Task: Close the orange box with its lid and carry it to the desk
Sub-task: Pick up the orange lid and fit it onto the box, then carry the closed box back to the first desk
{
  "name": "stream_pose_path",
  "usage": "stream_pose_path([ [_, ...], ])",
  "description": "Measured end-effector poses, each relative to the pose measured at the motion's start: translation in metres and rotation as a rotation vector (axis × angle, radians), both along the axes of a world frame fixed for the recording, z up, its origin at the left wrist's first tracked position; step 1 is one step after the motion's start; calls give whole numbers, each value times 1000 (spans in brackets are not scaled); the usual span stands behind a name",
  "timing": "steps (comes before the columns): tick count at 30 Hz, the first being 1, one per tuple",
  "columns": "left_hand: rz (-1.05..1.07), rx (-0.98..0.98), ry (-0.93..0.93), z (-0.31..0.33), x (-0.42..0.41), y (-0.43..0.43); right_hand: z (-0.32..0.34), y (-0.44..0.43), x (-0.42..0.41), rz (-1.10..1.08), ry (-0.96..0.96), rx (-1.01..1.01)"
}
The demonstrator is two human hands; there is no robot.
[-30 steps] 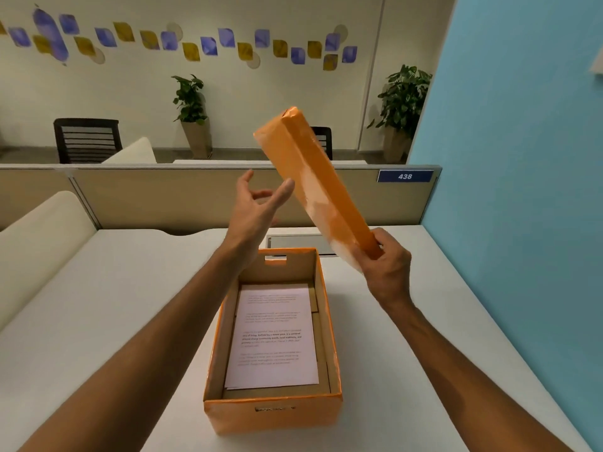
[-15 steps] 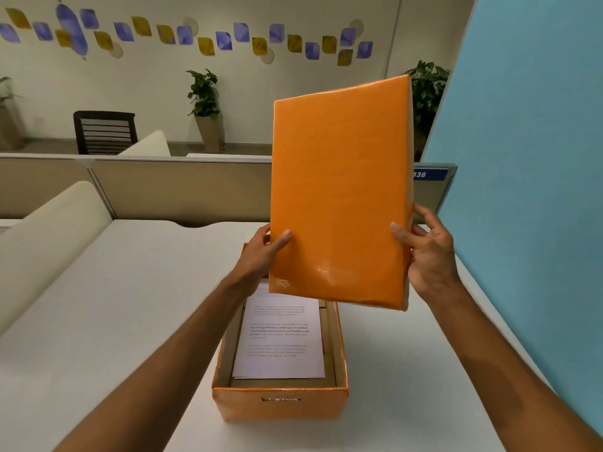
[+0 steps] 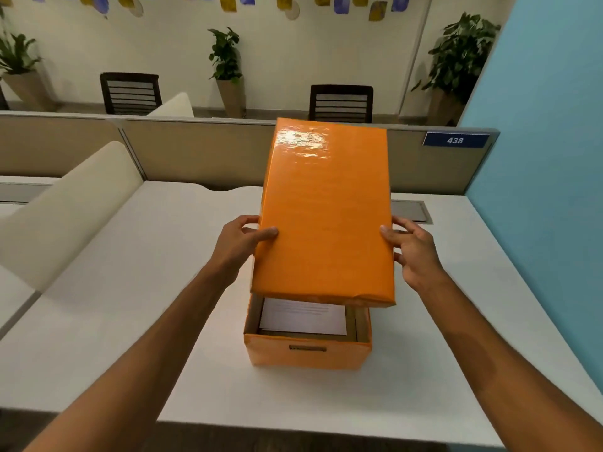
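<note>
Tipped down flat now from upright, and lowered over the box [image 3: 308,352], which stands near the front edge of the white table [image 3: 130,288], open, paper [image 3: 303,318] inside. Held above it, not yet touching: lid [image 3: 326,216], glossy orange, long axis running away from the body like the box. Pinched at both long sides, left hand [image 3: 243,241] and right hand [image 3: 412,251] equally near. Needs to go straight down, slightly nearer.

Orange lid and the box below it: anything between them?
Nothing. In the head view, an open gap separates the lid from the box; a sheet of paper lies inside.
</note>
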State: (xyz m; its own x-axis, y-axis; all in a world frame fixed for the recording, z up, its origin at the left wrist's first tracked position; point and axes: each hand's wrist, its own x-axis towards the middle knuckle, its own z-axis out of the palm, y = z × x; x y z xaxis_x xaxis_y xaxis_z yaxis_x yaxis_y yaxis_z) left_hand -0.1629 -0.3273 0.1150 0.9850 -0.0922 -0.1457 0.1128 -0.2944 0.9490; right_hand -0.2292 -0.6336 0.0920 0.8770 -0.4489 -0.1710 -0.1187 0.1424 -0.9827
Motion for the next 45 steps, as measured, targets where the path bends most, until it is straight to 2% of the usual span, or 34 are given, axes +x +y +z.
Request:
stream_pose_path([
  [9,-51,123,103,-33,-22,23,-50,25,-6,11,192,-79],
  [18,-67,155,210,-64,-26,28,-77,35,-14,-13,294,-45],
  [29,-77,142,234,-81,-22,27,-87,34,-13,8,330,-124],
  [39,-109,110,190,-96,-31,29,-98,41,-20,50,320,-376],
  [45,-115,79,238,-103,-21,28,-96,40,-19,42,343,-358],
])
